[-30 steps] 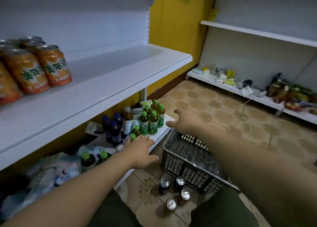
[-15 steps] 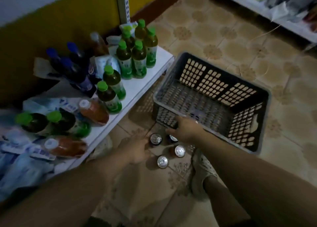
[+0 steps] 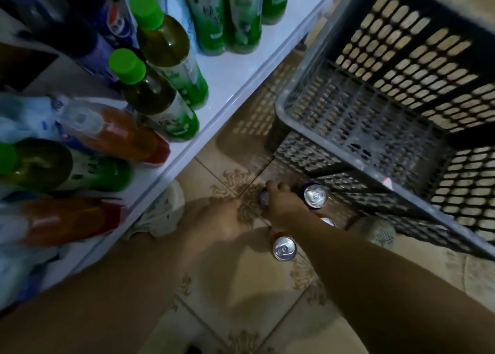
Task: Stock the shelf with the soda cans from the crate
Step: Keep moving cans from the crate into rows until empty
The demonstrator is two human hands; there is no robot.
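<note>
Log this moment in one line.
step: pick | right grip: holds floor can | left grip: open, beside | crate: looks empty

the soda cans point(image 3: 284, 248) have shiny metal tops. the crate point(image 3: 375, 91) is matt grey perforated plastic. the floor tiles point(image 3: 241, 294) look smooth and glazed.

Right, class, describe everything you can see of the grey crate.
The grey crate is rectangular, open-topped and plastic-looking, its walls and base a lattice of oval slots under a solid rim bearing a small red-and-white tag. It looks empty. It stands on the tiled floor by the low white shelf, with soda cans standing outside its near wall.
</note>
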